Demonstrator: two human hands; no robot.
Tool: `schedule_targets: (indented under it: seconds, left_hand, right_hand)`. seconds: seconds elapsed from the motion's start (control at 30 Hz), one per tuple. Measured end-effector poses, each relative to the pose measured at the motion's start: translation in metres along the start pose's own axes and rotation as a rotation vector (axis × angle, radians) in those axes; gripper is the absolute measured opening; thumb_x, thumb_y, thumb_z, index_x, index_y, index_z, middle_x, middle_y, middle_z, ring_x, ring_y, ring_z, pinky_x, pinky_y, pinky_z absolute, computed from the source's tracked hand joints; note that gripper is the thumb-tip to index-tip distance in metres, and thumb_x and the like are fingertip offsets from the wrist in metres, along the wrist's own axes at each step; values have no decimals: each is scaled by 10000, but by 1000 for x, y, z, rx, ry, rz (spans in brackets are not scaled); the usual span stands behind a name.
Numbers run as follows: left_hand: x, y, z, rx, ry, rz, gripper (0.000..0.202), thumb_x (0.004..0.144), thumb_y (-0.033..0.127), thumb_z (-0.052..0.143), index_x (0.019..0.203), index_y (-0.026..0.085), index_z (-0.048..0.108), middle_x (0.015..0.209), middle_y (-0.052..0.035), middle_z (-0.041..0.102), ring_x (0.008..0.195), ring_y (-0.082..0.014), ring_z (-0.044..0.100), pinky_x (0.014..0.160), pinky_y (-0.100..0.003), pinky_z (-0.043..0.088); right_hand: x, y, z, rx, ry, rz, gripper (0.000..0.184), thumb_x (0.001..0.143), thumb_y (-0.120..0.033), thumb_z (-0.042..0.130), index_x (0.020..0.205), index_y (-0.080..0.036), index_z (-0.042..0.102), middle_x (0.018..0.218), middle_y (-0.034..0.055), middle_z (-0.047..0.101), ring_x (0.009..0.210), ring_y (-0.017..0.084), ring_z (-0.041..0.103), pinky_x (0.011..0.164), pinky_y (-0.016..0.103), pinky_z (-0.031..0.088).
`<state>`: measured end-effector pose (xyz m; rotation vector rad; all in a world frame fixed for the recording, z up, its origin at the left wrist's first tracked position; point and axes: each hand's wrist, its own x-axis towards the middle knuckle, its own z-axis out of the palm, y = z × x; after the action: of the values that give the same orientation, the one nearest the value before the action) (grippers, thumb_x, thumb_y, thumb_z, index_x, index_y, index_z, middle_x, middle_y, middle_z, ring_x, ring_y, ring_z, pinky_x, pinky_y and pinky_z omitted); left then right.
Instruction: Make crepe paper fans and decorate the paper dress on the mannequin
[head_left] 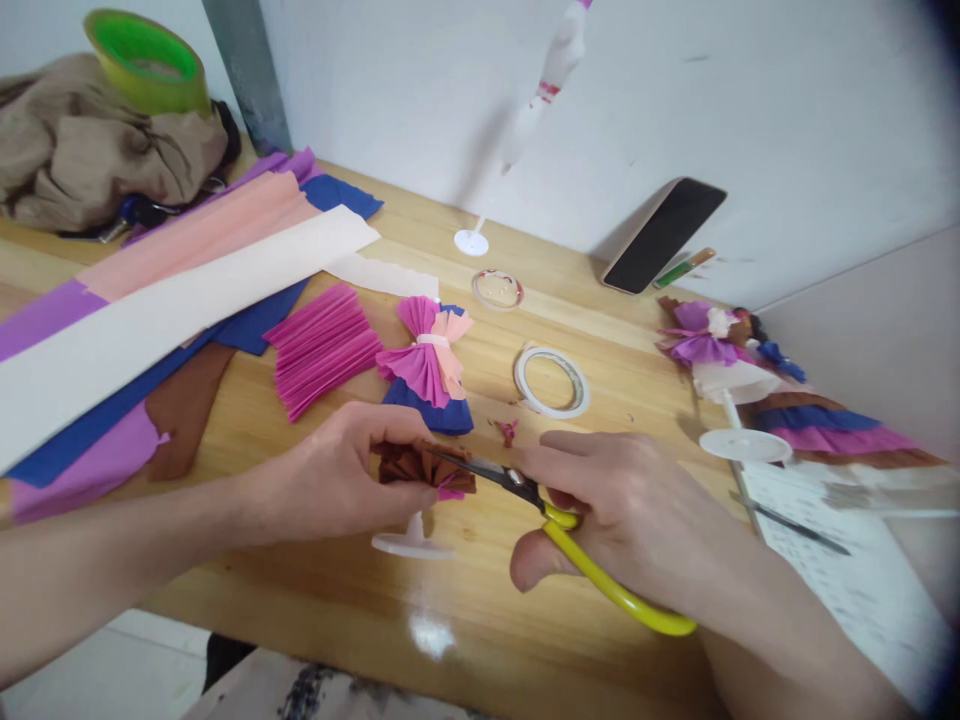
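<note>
My left hand (337, 475) is closed around a small pleated brown crepe-paper piece (409, 464) with a pink bit at its lower edge, just above the wooden table (480, 610). My right hand (622, 505) grips yellow-handled scissors (592, 560), whose blades reach left into the brown paper. A white round stand base (411, 542) sits under my left hand. Just beyond lie a folded pink, peach and blue paper bow (429, 362) and a pleated magenta fan (322, 348).
Long crepe sheets (150, 300) in white, peach, purple and blue cover the left. A tape ring (552, 381), a clear tape roll (496, 289), a leaning phone (664, 235), a finished paper-dress doll (750, 375), a printed sheet (847, 580), a brown cloth (97, 150) with a green tape roll (146, 60).
</note>
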<state>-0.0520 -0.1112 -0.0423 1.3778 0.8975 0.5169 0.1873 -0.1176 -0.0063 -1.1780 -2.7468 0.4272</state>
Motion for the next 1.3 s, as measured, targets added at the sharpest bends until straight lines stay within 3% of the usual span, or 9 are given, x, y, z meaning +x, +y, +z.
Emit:
schedule_targets:
  seconds: [0.1, 0.2, 0.6, 0.8, 1.3]
  left_hand:
    - [0, -1, -2, -12, -34, -28, 238, 778, 139, 631, 982, 191, 742, 823, -3, 710, 729, -112, 617, 631, -191, 464]
    - [0, -2, -3, -23, -52, -49, 236, 775, 152, 642, 989, 182, 737, 793, 0, 697, 666, -93, 584, 588, -179, 441]
    - [0, 2, -3, 78, -87, -70, 145, 744, 163, 666, 875, 130, 719, 749, 5, 614, 648, -91, 538, 556, -185, 399]
    - [-2, 1, -4, 66, -150, -96, 189, 753, 152, 647, 930, 140, 712, 829, -18, 656, 715, -126, 599, 614, -217, 447]
    - [-1, 2, -3, 27, -166, -100, 179, 738, 136, 665, 911, 131, 712, 831, -27, 677, 747, -144, 621, 652, -237, 470]
  right_hand:
    - [-1, 1, -1, -11, -21, 6, 534, 804, -703, 523, 715, -178, 566, 592, -29, 463, 462, 99, 406, 479, 234, 244]
    - [-2, 2, -2, -32, -24, 3, 536, 807, -705, 519, 687, -182, 540, 587, -29, 457, 459, 99, 389, 477, 238, 229]
    - [-2, 3, -5, -27, -116, -8, 522, 732, -698, 632, 733, -183, 552, 674, 5, 529, 523, 130, 470, 492, 243, 242]
    - [-2, 2, -4, -20, -150, -3, 539, 784, -721, 548, 721, -186, 545, 662, 13, 534, 541, 147, 490, 502, 257, 233]
    - [1, 0, 1, -12, -178, -2, 499, 822, -662, 572, 681, -186, 529, 623, 5, 511, 534, 129, 427, 510, 256, 208]
